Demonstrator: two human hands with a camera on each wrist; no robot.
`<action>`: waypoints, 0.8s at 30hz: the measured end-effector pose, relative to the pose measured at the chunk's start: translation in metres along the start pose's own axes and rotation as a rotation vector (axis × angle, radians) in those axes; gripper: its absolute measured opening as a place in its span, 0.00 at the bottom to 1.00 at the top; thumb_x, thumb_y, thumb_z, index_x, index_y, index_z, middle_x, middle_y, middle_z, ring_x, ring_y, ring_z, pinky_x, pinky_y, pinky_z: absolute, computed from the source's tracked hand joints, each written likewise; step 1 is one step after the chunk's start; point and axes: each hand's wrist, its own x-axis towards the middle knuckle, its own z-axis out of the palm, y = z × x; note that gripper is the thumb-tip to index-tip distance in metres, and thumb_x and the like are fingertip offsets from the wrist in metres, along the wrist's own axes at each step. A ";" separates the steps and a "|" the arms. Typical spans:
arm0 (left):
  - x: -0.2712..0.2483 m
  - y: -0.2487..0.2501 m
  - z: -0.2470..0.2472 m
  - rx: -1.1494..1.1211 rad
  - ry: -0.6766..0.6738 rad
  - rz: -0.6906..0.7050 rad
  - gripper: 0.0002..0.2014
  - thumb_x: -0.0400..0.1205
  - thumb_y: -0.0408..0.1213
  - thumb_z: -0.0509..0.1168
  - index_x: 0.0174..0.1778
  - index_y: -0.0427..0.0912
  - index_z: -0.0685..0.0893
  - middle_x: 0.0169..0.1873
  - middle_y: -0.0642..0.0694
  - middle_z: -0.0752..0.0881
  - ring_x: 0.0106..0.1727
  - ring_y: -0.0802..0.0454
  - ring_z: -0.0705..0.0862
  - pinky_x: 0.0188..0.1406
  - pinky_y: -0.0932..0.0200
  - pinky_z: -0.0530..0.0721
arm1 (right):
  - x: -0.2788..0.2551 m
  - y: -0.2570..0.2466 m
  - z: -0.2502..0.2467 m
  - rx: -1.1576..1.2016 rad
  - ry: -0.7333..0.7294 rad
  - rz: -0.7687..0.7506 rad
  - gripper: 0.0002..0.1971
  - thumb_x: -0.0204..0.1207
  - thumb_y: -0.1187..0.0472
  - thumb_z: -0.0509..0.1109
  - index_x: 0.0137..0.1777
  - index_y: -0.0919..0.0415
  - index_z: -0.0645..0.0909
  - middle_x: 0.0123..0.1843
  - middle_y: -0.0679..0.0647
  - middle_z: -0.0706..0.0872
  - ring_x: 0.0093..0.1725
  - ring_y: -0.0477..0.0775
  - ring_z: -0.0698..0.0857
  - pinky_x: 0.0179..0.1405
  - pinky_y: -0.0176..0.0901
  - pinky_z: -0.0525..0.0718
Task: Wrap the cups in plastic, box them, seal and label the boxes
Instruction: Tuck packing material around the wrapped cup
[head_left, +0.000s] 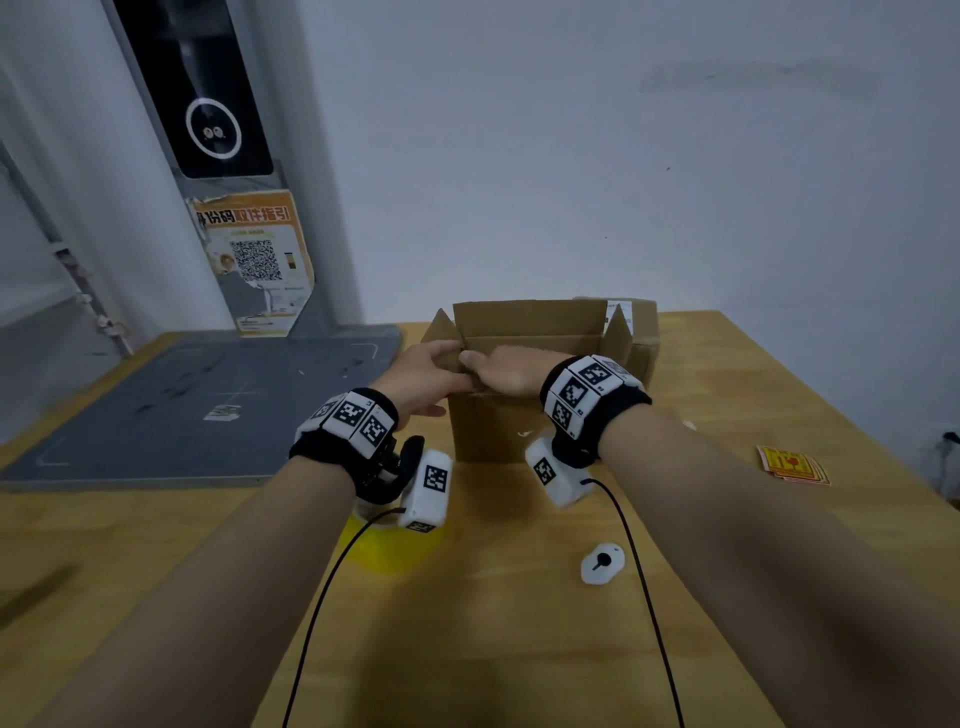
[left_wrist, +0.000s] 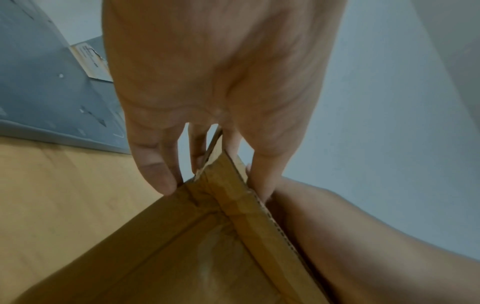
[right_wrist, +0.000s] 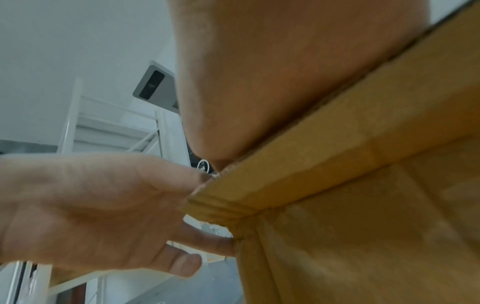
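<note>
An open brown cardboard box (head_left: 498, 431) stands on the wooden table (head_left: 519, 649), its far and side flaps upright. My left hand (head_left: 426, 369) pinches the box's near left corner, thumb on the inner side and fingers (left_wrist: 158, 176) outside. In the right wrist view the left hand's fingertips (right_wrist: 202, 179) touch that corner of the box (right_wrist: 363, 226). My right hand (head_left: 511, 371) lies flat along the near flap and presses on its top edge (right_wrist: 259, 72). The box's inside is hidden and no cup shows.
A yellow tape roll (head_left: 384, 545) lies under my left wrist. Red-and-yellow stickers (head_left: 792, 462) sit at the right edge. A small white device (head_left: 602, 564) lies in front of the box. Another box (head_left: 641, 322) stands behind. A grey platform (head_left: 182, 405) fills the left.
</note>
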 end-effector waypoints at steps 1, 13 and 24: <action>0.000 -0.001 0.000 0.000 0.001 0.003 0.37 0.81 0.36 0.76 0.85 0.53 0.70 0.71 0.45 0.82 0.67 0.48 0.83 0.43 0.58 0.85 | 0.001 0.000 0.002 0.009 -0.027 0.013 0.36 0.92 0.37 0.41 0.61 0.62 0.86 0.64 0.63 0.82 0.67 0.63 0.81 0.67 0.53 0.74; -0.003 0.011 0.010 -0.180 0.099 0.145 0.13 0.89 0.52 0.64 0.67 0.57 0.85 0.62 0.53 0.88 0.68 0.49 0.82 0.65 0.42 0.83 | -0.047 0.051 -0.041 0.260 0.895 -0.066 0.14 0.87 0.50 0.62 0.64 0.48 0.86 0.66 0.50 0.84 0.71 0.58 0.75 0.64 0.52 0.79; 0.002 -0.009 0.014 0.042 0.022 0.174 0.25 0.83 0.59 0.68 0.74 0.53 0.83 0.69 0.55 0.82 0.68 0.53 0.77 0.69 0.46 0.76 | -0.067 0.102 -0.004 0.739 0.596 -0.003 0.29 0.91 0.35 0.45 0.69 0.52 0.81 0.57 0.45 0.91 0.63 0.47 0.82 0.65 0.52 0.73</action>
